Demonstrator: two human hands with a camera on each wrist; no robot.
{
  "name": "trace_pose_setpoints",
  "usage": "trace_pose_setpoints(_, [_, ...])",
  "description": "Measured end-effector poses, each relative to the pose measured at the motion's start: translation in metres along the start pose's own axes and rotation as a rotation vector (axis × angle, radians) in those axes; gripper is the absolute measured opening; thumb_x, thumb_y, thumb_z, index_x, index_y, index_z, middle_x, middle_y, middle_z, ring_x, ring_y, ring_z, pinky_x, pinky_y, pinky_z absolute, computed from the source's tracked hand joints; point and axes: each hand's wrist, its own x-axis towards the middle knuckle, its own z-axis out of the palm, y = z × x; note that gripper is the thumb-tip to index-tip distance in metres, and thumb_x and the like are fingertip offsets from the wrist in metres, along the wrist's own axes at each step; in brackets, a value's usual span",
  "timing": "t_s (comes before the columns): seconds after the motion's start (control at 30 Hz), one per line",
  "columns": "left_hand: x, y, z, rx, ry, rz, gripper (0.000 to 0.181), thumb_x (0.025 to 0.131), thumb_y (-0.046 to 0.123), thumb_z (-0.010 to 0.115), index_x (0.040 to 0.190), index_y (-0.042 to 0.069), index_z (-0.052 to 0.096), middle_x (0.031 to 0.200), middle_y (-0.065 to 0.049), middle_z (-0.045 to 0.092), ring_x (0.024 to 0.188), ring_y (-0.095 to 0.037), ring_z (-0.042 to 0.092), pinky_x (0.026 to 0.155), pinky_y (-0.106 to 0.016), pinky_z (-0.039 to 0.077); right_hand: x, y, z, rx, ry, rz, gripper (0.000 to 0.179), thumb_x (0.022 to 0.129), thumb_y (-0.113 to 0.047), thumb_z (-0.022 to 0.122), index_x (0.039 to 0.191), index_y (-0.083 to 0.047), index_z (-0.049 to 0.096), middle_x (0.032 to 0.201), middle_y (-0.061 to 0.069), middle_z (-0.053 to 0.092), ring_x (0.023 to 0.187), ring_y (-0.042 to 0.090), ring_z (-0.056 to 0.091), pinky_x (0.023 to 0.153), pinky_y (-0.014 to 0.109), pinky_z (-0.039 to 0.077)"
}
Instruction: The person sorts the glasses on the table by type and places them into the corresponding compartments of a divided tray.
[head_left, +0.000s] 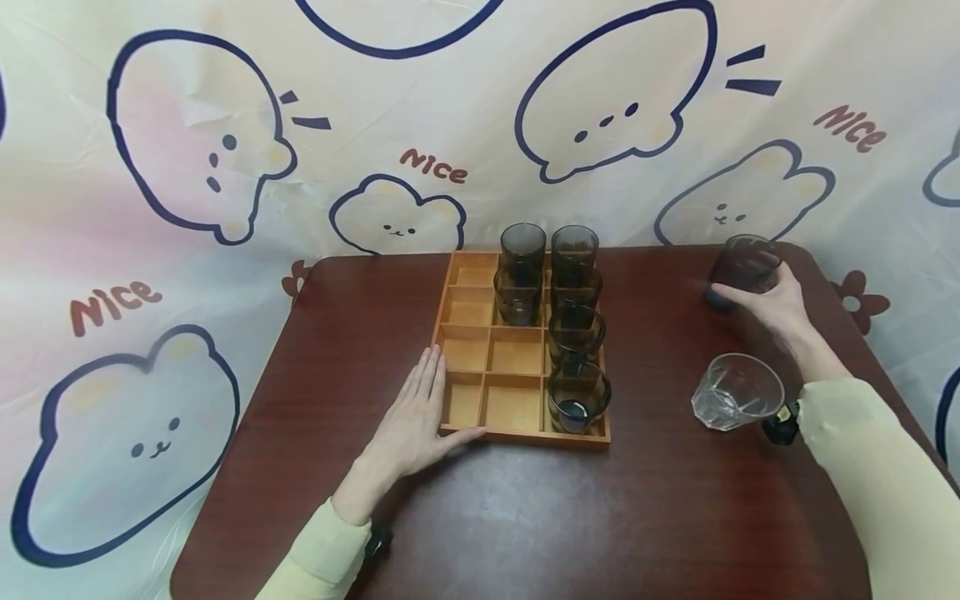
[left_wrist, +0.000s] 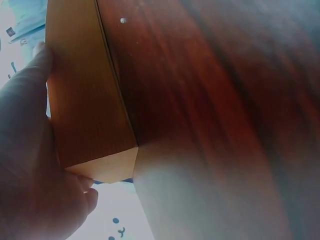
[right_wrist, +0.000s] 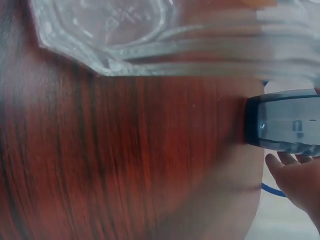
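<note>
A wooden divided tray (head_left: 516, 435) lies at the middle of the table. My left hand (head_left: 408, 425) rests at its near left corner, fingers straight along the left side and thumb along the front edge; the left wrist view shows the tray's corner (left_wrist: 95, 100) beside that hand (left_wrist: 30, 150). At the far right of the table, my right hand (head_left: 783, 312) holds a smoky dark glass (head_left: 742, 271), also seen in the right wrist view beside the fingers (right_wrist: 282, 162). A clear glass (head_left: 735, 392) stands nearer, by the right wrist.
Several dark glasses (head_left: 577, 396) fill the tray's right column, and two more (head_left: 519, 296) stand in the far compartments of the middle column. A patterned cloth (head_left: 405, 108) hangs behind the dark red-brown table (head_left: 525, 517).
</note>
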Motion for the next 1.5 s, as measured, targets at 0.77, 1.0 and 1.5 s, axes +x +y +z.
trace_pose_setpoints(0.77, [0.001, 0.004, 0.004, 0.017, 0.003, -0.029, 0.136, 0.090, 0.088, 0.062, 0.174, -0.003, 0.009, 0.185, -0.024, 0.003, 0.175, -0.038, 0.006, 0.141, -0.054, 0.019, 0.008, 0.014, 0.009, 0.046, 0.061, 0.028, 0.102, 0.099, -0.034, 0.083, 0.177, -0.023, 0.018, 0.184, 0.014, 0.021, 0.169, 0.027, 0.024, 0.140, 0.040, 0.025])
trace_pose_setpoints(1.0, [0.000, 0.005, 0.003, 0.016, 0.000, -0.067, 0.140, 0.089, 0.089, 0.063, 0.174, -0.004, 0.004, 0.185, -0.024, 0.000, 0.175, -0.037, 0.005, 0.142, -0.054, 0.018, 0.008, 0.012, 0.013, 0.008, 0.085, 0.026, 0.095, 0.099, -0.043, 0.082, 0.175, -0.026, 0.027, 0.179, 0.009, 0.034, 0.160, 0.023, 0.038, 0.132, 0.032, 0.038])
trace_pose_setpoints(1.5, [0.002, 0.003, 0.004, 0.020, 0.021, -0.044, 0.140, 0.089, 0.087, 0.066, 0.173, -0.007, 0.006, 0.184, -0.029, 0.004, 0.174, -0.040, 0.007, 0.141, -0.055, 0.020, -0.015, -0.014, -0.011, 0.055, -0.017, 0.055, 0.095, 0.101, -0.049, 0.077, 0.175, -0.033, 0.021, 0.181, 0.006, 0.027, 0.153, 0.015, 0.040, 0.112, 0.012, 0.047])
